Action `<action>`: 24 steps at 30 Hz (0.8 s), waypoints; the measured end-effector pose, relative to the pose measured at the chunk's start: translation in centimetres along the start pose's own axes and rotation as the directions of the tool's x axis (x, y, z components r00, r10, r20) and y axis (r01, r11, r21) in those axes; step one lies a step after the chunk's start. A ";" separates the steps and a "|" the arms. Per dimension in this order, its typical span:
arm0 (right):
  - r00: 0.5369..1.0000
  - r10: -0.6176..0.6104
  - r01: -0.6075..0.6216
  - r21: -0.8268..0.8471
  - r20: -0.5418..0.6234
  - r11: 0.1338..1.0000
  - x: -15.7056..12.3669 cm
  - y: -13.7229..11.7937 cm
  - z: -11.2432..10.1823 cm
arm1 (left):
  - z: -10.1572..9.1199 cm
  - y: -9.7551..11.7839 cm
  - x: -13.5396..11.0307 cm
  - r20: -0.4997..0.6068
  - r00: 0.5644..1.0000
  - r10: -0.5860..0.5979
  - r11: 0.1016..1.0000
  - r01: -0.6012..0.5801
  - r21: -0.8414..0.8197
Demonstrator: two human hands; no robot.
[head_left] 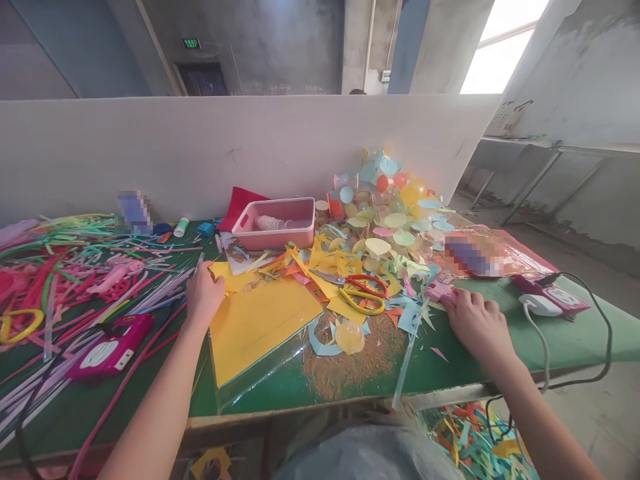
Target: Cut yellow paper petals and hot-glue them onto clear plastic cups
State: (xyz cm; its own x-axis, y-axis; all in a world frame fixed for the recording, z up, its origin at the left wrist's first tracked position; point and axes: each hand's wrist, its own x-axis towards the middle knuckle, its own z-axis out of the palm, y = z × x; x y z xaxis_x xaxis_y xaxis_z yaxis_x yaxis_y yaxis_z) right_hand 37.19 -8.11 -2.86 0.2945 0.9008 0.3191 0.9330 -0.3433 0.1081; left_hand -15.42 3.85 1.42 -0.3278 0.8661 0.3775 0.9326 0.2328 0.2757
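My left hand (205, 297) is closed at the upper left edge of a yellow paper sheet (265, 320), its thumb and fingers pinching there. The sheet lies over a clear plastic sleeve near the table's front edge. My right hand (480, 327) grips a small pink hot glue gun (440, 291), and a long clear glue stick (407, 363) slants from it towards the table edge. Red-handled scissors (367, 285) and yellow-handled scissors (361, 303) lie between my hands on paper scraps. A domed yellow piece (349, 337) sits near brown shavings (340, 373).
A pink basket (305, 239) holds a whitish roll. Behind the scraps rises a heap of paper discs and plastic domes (390, 220). Coloured strips (125, 273) cover the left side, with a magenta power bank (113, 347). Another corded box (555, 297) stands right.
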 end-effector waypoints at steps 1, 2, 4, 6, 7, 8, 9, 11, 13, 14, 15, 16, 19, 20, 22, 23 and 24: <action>1.000 0.001 -0.001 0.001 -0.011 1.000 -0.1 0.0 -0.2 | -0.2 0.1 -0.2 -0.012 1.000 0.001 1.000 -0.001 -0.005; 1.000 0.002 -0.002 -0.002 -0.020 1.000 -0.2 -0.1 -0.4 | -0.4 0.2 -0.5 -0.027 1.000 0.001 1.000 -0.001 -0.004; 0.999 0.004 -0.005 -0.022 -0.038 1.000 -0.4 -0.2 -1.1 | -0.9 0.5 -1.2 -0.073 0.997 -0.003 1.000 0.004 0.014; 0.998 0.002 -0.005 -0.045 -0.066 0.999 -0.6 -0.4 -2.0 | -1.4 1.2 -2.0 -0.136 0.991 0.009 0.999 -0.003 0.047; 0.996 -0.002 -0.002 -0.046 -0.089 0.999 -0.6 -0.5 -2.5 | -1.6 1.7 -2.3 -0.164 0.986 0.033 0.998 -0.023 0.062; 0.993 -0.012 0.008 -0.037 -0.119 0.999 -0.6 -0.6 -3.0 | -1.9 2.3 -2.5 -0.180 0.981 0.072 0.995 -0.060 0.073; 0.988 -0.028 0.026 -0.014 -0.153 1.000 -0.6 -0.7 -3.7 | -2.1 3.0 -2.6 -0.189 0.974 0.124 0.991 -0.111 0.079; 0.971 -0.079 0.097 0.068 -0.227 0.993 -0.4 -1.2 -5.0 | -2.5 4.7 -2.2 -0.194 0.952 0.239 0.971 -0.230 0.065; 0.948 -0.123 0.185 0.195 -0.293 0.963 -0.2 -2.2 -6.3 | -2.8 6.8 -1.1 -0.188 0.926 0.327 0.944 -0.331 0.009; 0.940 -0.116 0.208 0.270 -0.320 0.940 -0.1 -2.8 -6.9 | -2.9 7.9 -0.3 -0.164 0.918 0.361 0.928 -0.371 -0.034; 0.936 -0.094 0.214 0.337 -0.339 0.917 0.0 -3.5 -7.4 | -3.0 9.1 0.7 -0.127 0.913 0.388 0.913 -0.399 -0.079; 0.930 -0.070 0.216 0.383 -0.360 0.898 0.2 -4.2 -7.7 | -3.0 10.3 1.9 -0.095 0.904 0.417 0.900 -0.425 -0.098; 0.890 -0.076 0.282 0.410 -0.449 0.867 1.1 -6.4 -7.6 | -2.3 13.9 6.1 0.018 0.874 0.486 0.868 -0.480 -0.128; 0.871 -0.099 0.320 0.404 -0.481 0.857 1.5 -7.1 -7.4 | -1.8 15.0 7.6 0.058 0.870 0.490 0.867 -0.480 -0.130; 0.841 -0.136 0.384 0.402 -0.524 0.831 2.3 -8.2 -6.7 | -0.5 16.8 10.3 0.145 0.871 0.470 0.882 -0.458 -0.113; 0.835 -0.148 0.405 0.409 -0.531 0.818 2.6 -8.5 -6.3 | 0.3 17.5 11.5 0.189 0.873 0.450 0.893 -0.440 -0.095; 0.832 -0.158 0.420 0.419 -0.532 0.805 2.9 -8.8 -6.0 | 1.0 18.0 12.5 0.232 0.875 0.426 0.904 -0.420 -0.074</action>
State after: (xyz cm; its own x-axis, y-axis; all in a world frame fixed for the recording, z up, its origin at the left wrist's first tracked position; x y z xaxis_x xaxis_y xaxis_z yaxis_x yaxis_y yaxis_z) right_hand 28.61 -4.12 2.73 -0.0123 0.6625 0.7489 0.9614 0.2139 -0.1734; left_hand -2.56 19.29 10.20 0.1453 0.9593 0.2420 0.9701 -0.1861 0.1556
